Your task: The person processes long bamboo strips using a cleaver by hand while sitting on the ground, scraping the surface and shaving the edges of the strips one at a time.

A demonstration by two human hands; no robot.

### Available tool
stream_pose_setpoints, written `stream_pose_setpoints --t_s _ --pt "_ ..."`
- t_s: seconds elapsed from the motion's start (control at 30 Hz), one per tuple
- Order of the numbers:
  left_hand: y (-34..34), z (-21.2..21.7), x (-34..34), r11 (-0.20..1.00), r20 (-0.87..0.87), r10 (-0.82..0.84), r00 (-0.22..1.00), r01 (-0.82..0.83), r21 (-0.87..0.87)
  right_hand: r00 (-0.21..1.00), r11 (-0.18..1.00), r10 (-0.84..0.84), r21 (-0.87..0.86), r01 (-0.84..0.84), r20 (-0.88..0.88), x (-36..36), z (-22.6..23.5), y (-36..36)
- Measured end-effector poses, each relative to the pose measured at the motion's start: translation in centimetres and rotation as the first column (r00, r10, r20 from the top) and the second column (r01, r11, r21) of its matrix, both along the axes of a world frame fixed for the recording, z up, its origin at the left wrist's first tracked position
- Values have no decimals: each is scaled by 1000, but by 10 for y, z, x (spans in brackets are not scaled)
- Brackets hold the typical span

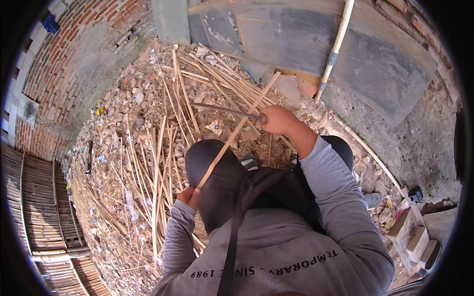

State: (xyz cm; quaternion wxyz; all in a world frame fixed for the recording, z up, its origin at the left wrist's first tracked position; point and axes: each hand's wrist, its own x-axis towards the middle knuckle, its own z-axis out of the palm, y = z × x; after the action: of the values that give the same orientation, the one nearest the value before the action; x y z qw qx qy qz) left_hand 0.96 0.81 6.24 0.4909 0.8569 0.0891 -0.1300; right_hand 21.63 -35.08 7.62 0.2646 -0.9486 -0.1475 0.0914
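My left hand (189,197) is closed on the lower end of a long flat bamboo strip (223,150), beside my left knee. The strip slants up and to the right, over my dark-trousered leg and beyond my right hand. In my right hand (279,121), closed as well, is the handle of a knife with a long, narrow dark blade (217,107). The blade points left and crosses the strip close to my fist. Whether its edge bites into the strip I cannot tell.
Bamboo strips lie in a bundle (222,74) ahead and in a loose pile (157,177) at left, on rubble-strewn ground. Grey panels (301,39) and a leaning pale pipe (335,49) stand ahead. Brick wall (54,84) and bamboo slats (37,197) border the left; blocks (412,239) sit at lower right.
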Motion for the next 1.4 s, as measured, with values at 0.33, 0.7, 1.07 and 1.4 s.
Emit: stream_pose_setpoints --t_s 0.33,0.7,1.07,1.4 --pt "-3 3 1 999 22 -12 1000 11 37 999 1000 -3 -19 4 51 3 1 -4" --pt "-3 0 0 1000 49 6 999 -7 24 999 999 -25 -35 26 22 2 3 -4" --pt "-5 -5 0 998 53 50 997 -48 -35 1000 999 -27 -41 27 -6 0 6 -2" --pt "-5 -4 1 998 24 57 998 -56 -26 998 999 -20 32 19 54 1 -3 -4"
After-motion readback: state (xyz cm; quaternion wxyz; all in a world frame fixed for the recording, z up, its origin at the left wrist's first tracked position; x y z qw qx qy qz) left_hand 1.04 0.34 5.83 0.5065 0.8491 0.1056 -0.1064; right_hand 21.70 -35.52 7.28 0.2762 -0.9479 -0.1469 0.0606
